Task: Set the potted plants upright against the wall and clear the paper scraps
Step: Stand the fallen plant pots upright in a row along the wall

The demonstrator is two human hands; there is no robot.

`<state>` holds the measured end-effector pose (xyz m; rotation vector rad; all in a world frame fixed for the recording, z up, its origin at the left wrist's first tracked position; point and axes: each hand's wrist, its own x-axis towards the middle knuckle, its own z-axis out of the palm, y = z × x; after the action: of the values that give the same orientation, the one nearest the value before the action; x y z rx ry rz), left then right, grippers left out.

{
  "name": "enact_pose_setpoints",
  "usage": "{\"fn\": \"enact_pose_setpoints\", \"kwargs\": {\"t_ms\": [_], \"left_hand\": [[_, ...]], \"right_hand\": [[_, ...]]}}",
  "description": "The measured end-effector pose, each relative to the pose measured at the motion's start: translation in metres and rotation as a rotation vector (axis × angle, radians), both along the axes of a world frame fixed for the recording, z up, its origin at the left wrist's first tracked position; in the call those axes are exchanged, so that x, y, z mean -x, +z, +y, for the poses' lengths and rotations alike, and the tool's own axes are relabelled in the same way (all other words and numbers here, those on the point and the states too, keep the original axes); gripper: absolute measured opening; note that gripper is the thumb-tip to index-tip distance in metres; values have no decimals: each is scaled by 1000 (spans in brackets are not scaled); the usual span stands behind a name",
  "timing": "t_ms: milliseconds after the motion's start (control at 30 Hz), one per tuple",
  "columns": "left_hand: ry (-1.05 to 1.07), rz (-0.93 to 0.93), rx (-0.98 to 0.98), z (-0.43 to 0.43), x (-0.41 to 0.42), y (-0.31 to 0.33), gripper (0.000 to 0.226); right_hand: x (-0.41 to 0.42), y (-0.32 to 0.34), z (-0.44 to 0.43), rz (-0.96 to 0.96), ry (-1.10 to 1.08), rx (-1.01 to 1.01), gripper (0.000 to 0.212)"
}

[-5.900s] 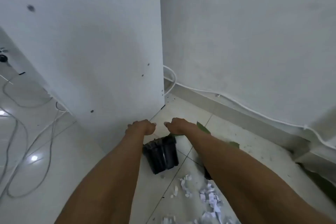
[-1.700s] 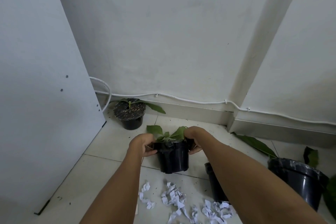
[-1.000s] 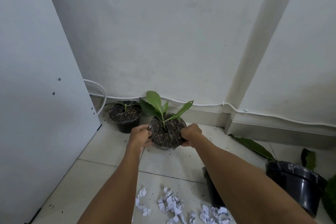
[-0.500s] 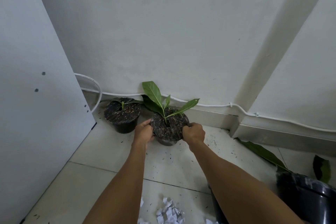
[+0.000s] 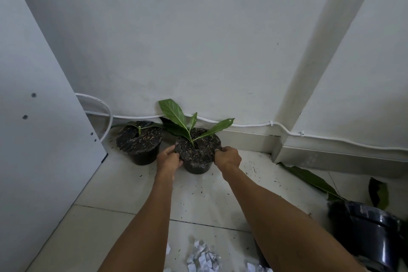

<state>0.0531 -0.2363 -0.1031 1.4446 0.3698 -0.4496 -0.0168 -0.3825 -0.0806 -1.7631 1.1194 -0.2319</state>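
Note:
A small black potted plant (image 5: 197, 152) with three green leaves stands upright on the tiled floor close to the wall. My left hand (image 5: 169, 160) grips its left rim and my right hand (image 5: 228, 158) grips its right rim. A second black pot (image 5: 139, 143) with a short sprout stands upright just to its left by the wall. A larger black pot (image 5: 366, 227) lies tipped at the lower right, its long leaves (image 5: 309, 178) on the floor. White paper scraps (image 5: 203, 258) lie on the floor between my forearms.
A white panel (image 5: 44, 139) stands on the left. A white cable (image 5: 242, 125) runs along the baseboard and loops at the corner. A wall column (image 5: 309, 73) juts out on the right. Another dark pot edge (image 5: 260, 254) shows under my right forearm. Soil specks dot the tiles.
Both hands carried the leafy pot away from the paper scraps toward the wall and lowered it onto the floor beside the other upright pot. My view moved closer.

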Motion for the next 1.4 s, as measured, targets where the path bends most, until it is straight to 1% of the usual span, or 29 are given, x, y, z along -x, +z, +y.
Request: {"fn": "enact_pose_setpoints", "kwargs": {"t_ms": [67, 133, 167, 233, 333, 367, 433, 467, 533, 600, 667, 700, 767, 867, 967, 1033, 1133, 1233, 1300, 1400], "left_hand": [[-23, 39, -29, 2, 5, 10, 38], [-98, 89, -168, 3, 13, 24, 27], [-141, 122, -239, 2, 18, 31, 27], [-223, 173, -302, -5, 31, 44, 38], [-308, 175, -342, -29, 54, 58, 44], [-326, 169, -373, -40, 63, 60, 46], [-394, 158, -454, -66, 85, 63, 54], [-454, 153, -489, -79, 99, 65, 57], [-636, 109, -572, -101, 126, 70, 56], [-832, 53, -674, -115, 150, 79, 51], [-971, 78, -736, -121, 163, 87, 51], [-1003, 96, -751, -122, 164, 87, 52], [-1001, 160, -773, -119, 163, 84, 56], [-936, 263, -738, -111, 155, 72, 59], [-905, 340, -637, -104, 155, 58, 56], [-885, 368, -579, -102, 157, 53, 56], [-906, 414, -544, -103, 161, 53, 53], [-957, 447, -567, -109, 165, 53, 40], [-952, 439, -584, -116, 165, 51, 35], [-915, 402, -599, -121, 163, 47, 35]], "right_hand": [[6, 9, -5, 46, 53, 8, 24], [14, 23, -10, 86, 102, 62, 23], [19, 31, -13, 95, 130, 94, 21], [33, 49, -22, 118, 199, 162, 14], [63, 74, -39, 179, 308, 286, 20], [75, 81, -46, 198, 336, 321, 18], [102, 91, -61, 272, 397, 395, 12], [115, 93, -69, 325, 423, 412, 13], [141, 92, -88, 403, 440, 377, 20], [166, 88, -105, 438, 393, 259, 39], [189, 86, -116, 472, 353, 119, 55], [197, 87, -119, 494, 347, 49, 62], [210, 85, -124, 533, 335, -46, 72], [218, 74, -126, 584, 331, -87, 74], [220, 58, -124, 613, 304, -212, 68], [218, 51, -123, 626, 292, -284, 60], [213, 43, -124, 617, 260, -281, 47], [214, 35, -125, 639, 254, -266, 44], [215, 31, -126, 652, 255, -256, 42], [211, 34, -125, 654, 251, -276, 34]]}}
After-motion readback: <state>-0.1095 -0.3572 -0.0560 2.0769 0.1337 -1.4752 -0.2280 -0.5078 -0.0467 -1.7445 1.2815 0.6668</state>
